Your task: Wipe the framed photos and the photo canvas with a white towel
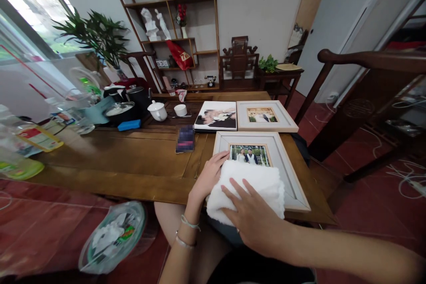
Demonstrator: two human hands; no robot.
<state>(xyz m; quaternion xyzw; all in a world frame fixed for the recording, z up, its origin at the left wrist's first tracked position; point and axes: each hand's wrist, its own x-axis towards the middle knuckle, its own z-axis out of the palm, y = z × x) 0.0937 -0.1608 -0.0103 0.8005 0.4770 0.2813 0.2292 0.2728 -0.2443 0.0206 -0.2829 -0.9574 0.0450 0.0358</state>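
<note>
In the head view, the right hand [244,206] lies spread on a folded white cloth [262,186], fingers parted and pointing away to the left. The left hand [210,176] sits at the cloth's left edge, fingers nearly straight over the picture frame [294,193]; its thumb is hidden, so I cannot tell whether it grips anything. The frame lies flat on the table [146,155] beneath both hands, long axis apparently left to right, its photo [251,154] heads-away. Beyond the hands lie a second frame [286,117] and a portrait panel [216,115].
</note>
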